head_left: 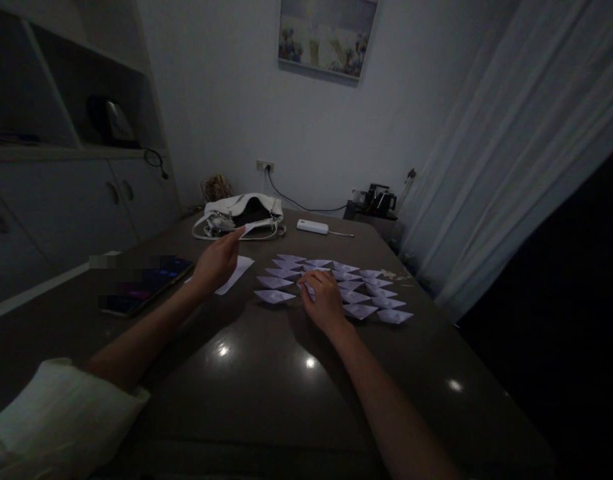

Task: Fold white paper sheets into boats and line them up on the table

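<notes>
My left hand [217,261] is raised over the table, its fingers closed on a small white piece of paper [248,229] that pokes out past the fingertips. Below that hand, white paper sheets [236,275] lie flat. Folded paper boats [275,297] stand in several rows on the dark table [266,387]. Among the front boats is my right hand [325,303], with fingers curled around one paper boat [309,290]; most of that boat is hidden behind the hand.
A tablet or large phone [151,283] lies at the left. Behind are an open white handbag [226,207] and a white power bank [313,227] with a short cable. Small paper scraps [393,275] lie right of the boats. A black kettle [385,201] stands beyond the table.
</notes>
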Demonstrator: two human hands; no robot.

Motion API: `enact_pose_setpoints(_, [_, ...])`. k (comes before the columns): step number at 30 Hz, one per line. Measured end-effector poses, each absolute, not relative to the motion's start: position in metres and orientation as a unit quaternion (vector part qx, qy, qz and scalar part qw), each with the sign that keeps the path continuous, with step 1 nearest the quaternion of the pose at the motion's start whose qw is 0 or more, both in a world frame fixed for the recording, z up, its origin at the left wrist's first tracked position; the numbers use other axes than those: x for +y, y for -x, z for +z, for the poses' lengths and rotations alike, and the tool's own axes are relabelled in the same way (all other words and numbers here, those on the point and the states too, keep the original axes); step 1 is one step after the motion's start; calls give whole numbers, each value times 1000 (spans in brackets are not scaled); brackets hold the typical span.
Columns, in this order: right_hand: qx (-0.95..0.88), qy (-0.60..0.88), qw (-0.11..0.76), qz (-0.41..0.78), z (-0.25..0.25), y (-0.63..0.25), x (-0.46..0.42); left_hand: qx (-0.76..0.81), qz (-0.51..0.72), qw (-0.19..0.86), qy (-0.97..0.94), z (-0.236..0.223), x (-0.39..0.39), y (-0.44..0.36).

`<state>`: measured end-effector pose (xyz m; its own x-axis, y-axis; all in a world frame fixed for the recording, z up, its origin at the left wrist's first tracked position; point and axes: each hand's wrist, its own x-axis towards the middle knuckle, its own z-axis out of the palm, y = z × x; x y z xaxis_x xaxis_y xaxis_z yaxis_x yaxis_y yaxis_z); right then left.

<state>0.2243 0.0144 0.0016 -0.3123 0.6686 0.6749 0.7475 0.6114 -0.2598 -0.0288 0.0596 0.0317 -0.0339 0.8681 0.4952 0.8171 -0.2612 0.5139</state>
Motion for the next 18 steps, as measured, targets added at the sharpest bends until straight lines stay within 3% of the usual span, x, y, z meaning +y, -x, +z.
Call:
enact_pose_setpoints(9, [-750, 413, 515, 37, 2, -224, 14, 506, 573, 269, -586, 35, 34, 5])
enact_pose_setpoints(14, [-642, 431, 585, 244, 4, -224, 18, 479, 557, 420, -533, 28, 12, -22])
enact_pose_setpoints(18, [-596, 442, 581, 334, 13, -226, 22, 467, 509, 513, -509, 14, -13, -46])
